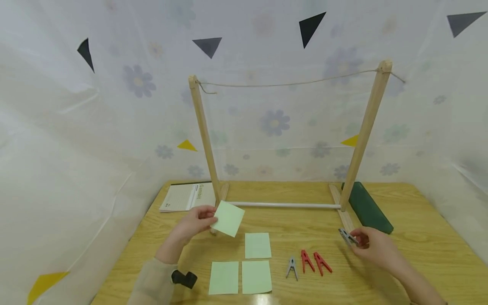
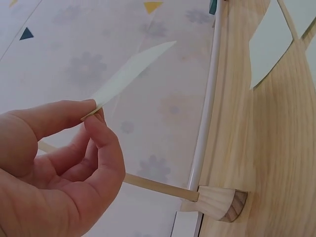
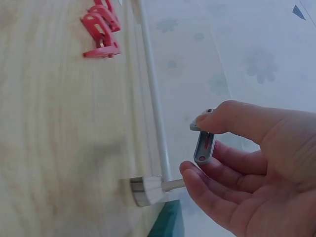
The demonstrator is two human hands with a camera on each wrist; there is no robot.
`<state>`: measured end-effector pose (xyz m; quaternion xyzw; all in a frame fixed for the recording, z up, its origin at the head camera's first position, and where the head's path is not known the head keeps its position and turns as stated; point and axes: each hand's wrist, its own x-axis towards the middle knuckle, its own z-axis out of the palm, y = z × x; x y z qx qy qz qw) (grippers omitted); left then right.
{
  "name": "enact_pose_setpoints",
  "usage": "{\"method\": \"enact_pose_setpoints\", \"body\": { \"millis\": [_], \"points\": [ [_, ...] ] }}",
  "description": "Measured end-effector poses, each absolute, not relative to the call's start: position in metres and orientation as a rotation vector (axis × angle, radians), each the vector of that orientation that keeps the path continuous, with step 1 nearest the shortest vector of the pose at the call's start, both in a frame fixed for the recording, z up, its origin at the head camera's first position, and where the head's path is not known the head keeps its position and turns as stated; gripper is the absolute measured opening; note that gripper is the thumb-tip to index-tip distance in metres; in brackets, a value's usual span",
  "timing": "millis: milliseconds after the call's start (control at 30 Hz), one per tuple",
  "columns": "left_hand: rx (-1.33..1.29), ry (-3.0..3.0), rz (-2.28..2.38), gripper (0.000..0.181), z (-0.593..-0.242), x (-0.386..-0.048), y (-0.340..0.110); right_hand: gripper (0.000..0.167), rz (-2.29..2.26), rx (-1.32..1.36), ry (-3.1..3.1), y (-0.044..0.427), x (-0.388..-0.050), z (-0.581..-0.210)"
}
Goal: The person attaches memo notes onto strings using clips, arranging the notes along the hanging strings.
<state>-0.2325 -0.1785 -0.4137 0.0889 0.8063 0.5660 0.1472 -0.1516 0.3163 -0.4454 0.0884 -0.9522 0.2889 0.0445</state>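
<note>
Between thumb and fingertips my left hand [image 1: 192, 222] pinches a pale green square of paper [image 1: 228, 218] by its edge, raised above the table. The left wrist view shows that paper [image 2: 133, 69] nearly edge-on. My right hand [image 1: 375, 250] holds a grey clothespin [image 1: 347, 237] above the table's right side; in the right wrist view the thumb presses on the clothespin [image 3: 204, 140]. Another grey clothespin [image 1: 291, 268] lies on the table beside two red clothespins [image 1: 322, 263]. Three more green paper squares [image 1: 257, 245] lie left of them.
A wooden frame stands behind, its left post [image 1: 206, 140] and right post [image 1: 366, 135] joined by a slack string [image 1: 286, 84] above and a white rod [image 1: 282, 205] below. A notepad [image 1: 187, 197] lies at the back left, a dark green case [image 1: 370, 207] at the right.
</note>
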Motion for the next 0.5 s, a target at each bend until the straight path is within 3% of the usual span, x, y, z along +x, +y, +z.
{"method": "enact_pose_setpoints", "body": {
  "millis": [500],
  "points": [
    [0.152,2.269,1.786,0.043,-0.401,-0.242,-0.165,0.026,0.848,0.39,-2.827,0.302,-0.176,-0.407]
  ]
}}
